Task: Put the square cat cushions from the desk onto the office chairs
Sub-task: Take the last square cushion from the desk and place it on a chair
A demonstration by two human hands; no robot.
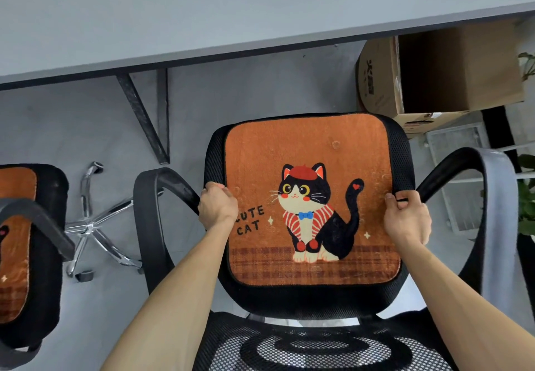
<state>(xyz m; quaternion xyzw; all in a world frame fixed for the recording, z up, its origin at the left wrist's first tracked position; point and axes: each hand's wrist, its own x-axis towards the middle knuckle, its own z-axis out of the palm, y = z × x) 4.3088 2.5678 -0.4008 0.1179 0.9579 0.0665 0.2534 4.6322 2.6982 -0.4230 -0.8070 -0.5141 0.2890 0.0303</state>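
An orange square cat cushion [309,150] with a black cat and the words "CUTE CAT" lies flat on the seat of a black mesh office chair [402,150] in front of me. My left hand [217,205] grips the cushion's left edge, fingers curled over it. My right hand [406,217] grips the right edge the same way. A second orange cat cushion [14,243] lies on the seat of another black office chair [50,226] at the far left, partly cut off by the frame.
The grey desk [231,8] runs across the top, with black legs [144,115] below it. A cardboard box [428,81] sits under the desk at right. The chair's armrests [150,197] flank my hands. A chrome chair base [89,226] stands on the grey floor.
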